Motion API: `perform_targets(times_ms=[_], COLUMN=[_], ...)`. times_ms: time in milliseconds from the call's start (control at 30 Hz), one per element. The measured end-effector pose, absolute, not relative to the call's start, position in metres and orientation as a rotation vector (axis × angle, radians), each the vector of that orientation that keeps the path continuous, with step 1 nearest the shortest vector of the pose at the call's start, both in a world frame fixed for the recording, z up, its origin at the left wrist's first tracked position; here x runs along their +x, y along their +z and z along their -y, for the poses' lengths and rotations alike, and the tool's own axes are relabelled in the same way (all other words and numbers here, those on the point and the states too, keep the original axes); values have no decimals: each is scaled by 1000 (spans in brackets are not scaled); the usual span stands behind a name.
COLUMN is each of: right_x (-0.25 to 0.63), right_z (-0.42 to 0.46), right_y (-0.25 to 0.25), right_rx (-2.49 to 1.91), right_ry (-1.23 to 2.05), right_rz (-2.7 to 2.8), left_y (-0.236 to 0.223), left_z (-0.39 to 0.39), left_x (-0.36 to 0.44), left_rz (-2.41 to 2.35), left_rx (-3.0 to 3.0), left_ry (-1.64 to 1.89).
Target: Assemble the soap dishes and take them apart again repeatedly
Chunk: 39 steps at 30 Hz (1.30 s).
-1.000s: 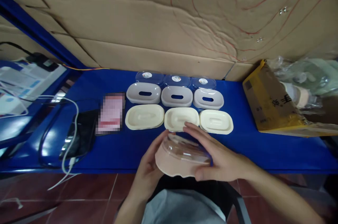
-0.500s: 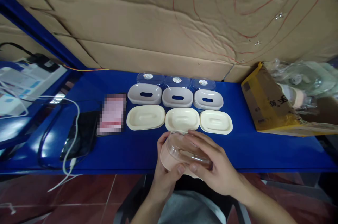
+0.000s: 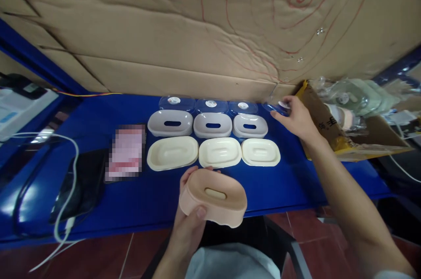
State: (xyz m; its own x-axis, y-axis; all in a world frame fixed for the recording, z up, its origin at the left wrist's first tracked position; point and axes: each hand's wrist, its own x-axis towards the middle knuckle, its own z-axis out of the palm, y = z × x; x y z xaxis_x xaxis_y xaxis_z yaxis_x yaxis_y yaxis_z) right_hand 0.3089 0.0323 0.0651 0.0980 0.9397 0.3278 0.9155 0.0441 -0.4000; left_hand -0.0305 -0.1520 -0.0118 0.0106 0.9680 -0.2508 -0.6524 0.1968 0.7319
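Observation:
A pink oval soap dish (image 3: 230, 184) is in my left hand (image 3: 190, 224), thumb on its near side and fingers behind. Something cream-coloured shows through its middle slot. At the right end of the lid row, my right hand (image 3: 301, 121) grips a clear plastic lid (image 3: 275, 107) with a round sticker, low over the blue table. Three similar clear lids (image 3: 210, 105) lie beside it along the back. In front of them stand three grey slotted soap dishes (image 3: 212, 132), then three cream oval trays (image 3: 219, 152) nearest my left hand.
On the right, an open cardboard box (image 3: 315, 125) holds clear-wrapped items. A phone with a blurred screen (image 3: 126, 152), a dark flat item (image 3: 82, 178) and a white cable (image 3: 75, 173) lie left on the blue table (image 3: 263, 187). Cardboard (image 3: 158, 42) walls the back.
My right hand has lifted the clear lid off the pink soap dish and carried it to the back right. The left hand keeps the dish. The view has shifted slightly right.

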Motion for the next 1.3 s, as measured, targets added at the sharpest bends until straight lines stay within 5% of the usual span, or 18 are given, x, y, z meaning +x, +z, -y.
perform_targets(times_ms=[233,967,1167,1300], right_x=[334,362,295,215], right_z=[-83,-103,-15,89], right_y=[41,14,38,51], right_rx=[-2201,-1921,-1603,-1134], right_ry=[-9,271,79,686], right_rz=[1948,2107,1929,2304], left_y=[-5,-27,-21,-17], left_z=[147,146,147,149], left_x=[-37,-50,-44,-40], left_rz=[-872,-755,-747,-781], left_rx=[528,505,593,753], left_ry=[1344,1164,1153,1166])
